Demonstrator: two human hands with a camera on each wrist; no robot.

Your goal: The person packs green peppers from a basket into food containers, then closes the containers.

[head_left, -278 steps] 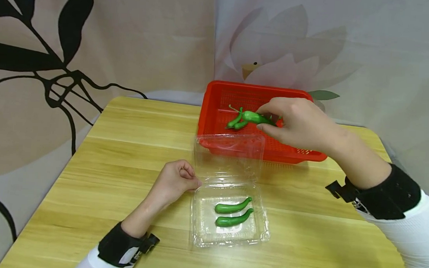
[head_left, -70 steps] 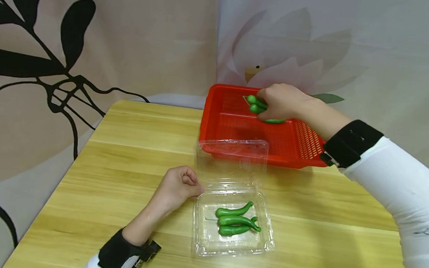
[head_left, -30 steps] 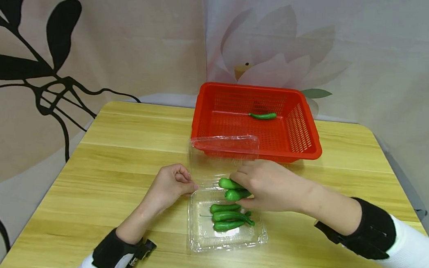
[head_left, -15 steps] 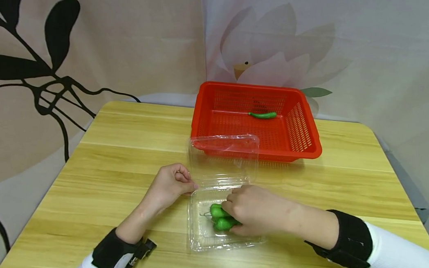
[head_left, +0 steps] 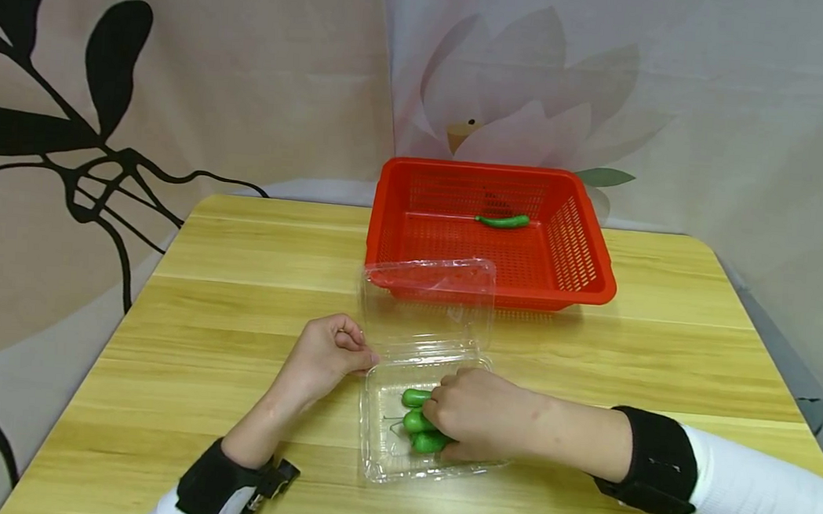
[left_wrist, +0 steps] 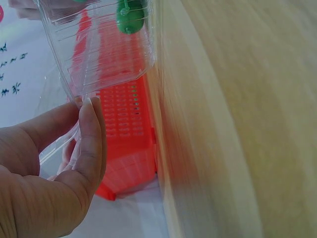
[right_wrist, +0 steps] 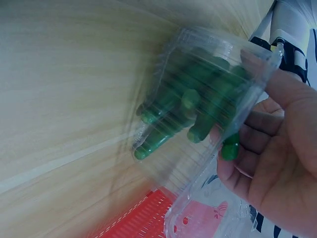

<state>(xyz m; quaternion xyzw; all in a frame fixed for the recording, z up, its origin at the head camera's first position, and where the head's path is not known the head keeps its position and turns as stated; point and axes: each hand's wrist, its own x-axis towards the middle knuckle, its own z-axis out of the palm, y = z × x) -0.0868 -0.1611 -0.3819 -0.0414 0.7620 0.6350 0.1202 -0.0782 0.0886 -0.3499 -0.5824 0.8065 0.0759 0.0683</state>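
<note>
In the head view, my left hand (head_left: 331, 354) pinches the left edge of an open clear plastic clamshell box (head_left: 378, 463) near its hinge. The left wrist view shows thumb and fingertips on that rim. My right hand (head_left: 480, 414) reaches into the box's base, its fingers curled over green chili peppers (head_left: 417, 422). Several peppers (right_wrist: 158, 139) show through the clear wall in the right wrist view. There, one pepper end (right_wrist: 230, 148) sticks out beside the curled fingers. My right hand hides most of the pile in the head view.
Behind the box stands a red plastic basket (head_left: 594, 276) with one green chili pepper (head_left: 504, 221) inside. The raised clear lid (head_left: 430, 305) leans in front of the basket's near wall. All stand on a wooden table (head_left: 254, 279), with a patterned cloth behind.
My right hand has carried peppers from the basket down into the box, then shifted slightly toward me. One pepper stays in the basket. My left hand has kept its hold on the box edge.
</note>
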